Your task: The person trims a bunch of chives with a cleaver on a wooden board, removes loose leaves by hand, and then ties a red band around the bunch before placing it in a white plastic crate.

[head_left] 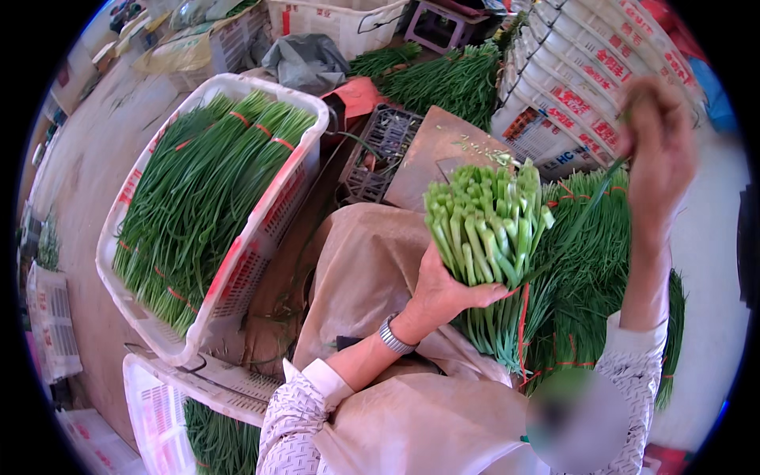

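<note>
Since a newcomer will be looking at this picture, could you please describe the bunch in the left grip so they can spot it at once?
From the large white basket on the left, look right to the left grip. It holds the bunch of stalks. Unlike the dark, leafy bundles lying to its right, it shows a cluster of thick, pale, blunt stem ends.

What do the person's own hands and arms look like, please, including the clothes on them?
Both the left hand and the right hand are gloveless. The left sleeve and right sleeve are pale, patterned with small dark dashes, and end in plain, light-coloured edges. A silvery, segmented metal band circles the left wrist; none shows on the right.
</note>
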The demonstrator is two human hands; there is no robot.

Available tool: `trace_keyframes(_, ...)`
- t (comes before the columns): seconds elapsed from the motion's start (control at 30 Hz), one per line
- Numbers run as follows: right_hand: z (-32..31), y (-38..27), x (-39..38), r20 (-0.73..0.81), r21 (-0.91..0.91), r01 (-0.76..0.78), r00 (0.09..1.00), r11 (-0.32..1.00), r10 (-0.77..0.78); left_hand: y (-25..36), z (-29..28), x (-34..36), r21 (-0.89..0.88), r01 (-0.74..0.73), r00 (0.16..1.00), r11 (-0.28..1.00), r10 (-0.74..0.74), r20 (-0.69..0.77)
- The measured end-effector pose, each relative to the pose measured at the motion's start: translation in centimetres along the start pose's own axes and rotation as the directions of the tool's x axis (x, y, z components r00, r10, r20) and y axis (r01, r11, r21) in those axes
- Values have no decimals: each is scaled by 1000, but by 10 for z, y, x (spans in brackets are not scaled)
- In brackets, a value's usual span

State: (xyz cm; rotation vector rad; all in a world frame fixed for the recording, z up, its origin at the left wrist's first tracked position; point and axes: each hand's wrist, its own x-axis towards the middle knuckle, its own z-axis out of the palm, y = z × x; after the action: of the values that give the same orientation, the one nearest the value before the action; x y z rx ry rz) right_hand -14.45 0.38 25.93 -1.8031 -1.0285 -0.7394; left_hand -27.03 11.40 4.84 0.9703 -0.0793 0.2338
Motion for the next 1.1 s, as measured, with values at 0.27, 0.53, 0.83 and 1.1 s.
trace_keyframes(0.27,-52,97,74,282,-607,315,944,730,-172,0,3,-5,56,-27,999,998,26,31)
trace_keyframes(0.53,-39,63,48,605,-380,75,774,922,187,2,2,-2,-94,-26,1000,995,27,12)
trace_keyframes(0.83,26,-18,3,877,-8,-216,468,976,111,2,4,-2,-65,-3,1000,998,5,30)
trace_keyframes(1.1,20,-25,2,713,-231,335,698,913,-75,1,-2,0,38,-5,1000,999,4,22)
